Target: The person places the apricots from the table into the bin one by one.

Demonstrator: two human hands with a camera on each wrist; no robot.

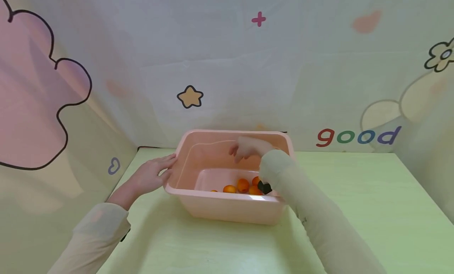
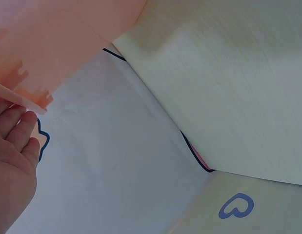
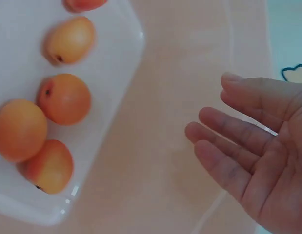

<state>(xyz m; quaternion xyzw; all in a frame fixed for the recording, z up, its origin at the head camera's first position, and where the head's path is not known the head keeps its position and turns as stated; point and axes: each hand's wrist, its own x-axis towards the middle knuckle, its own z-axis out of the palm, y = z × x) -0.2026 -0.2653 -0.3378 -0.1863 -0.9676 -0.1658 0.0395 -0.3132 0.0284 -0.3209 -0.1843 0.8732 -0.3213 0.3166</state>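
A pink plastic basin stands on the table. On its white floor lie several orange-yellow, apricot-like fruits, each with a reddish blush or a dark spot in the right wrist view, where one round fruit shows plainly. My left hand touches the basin's left rim from outside, its fingertips right at the rim's underside in the left wrist view. Over the inside of the basin, near its back wall, my right hand holds nothing. Its fingers are spread and slightly bent, apart from the fruits.
The pale green table extends right of the basin and in front of it. Behind it hangs a pale cloth backdrop with printed shapes and letters. A small black item shows beside my right sleeve, overlapping the fruits in the head view.
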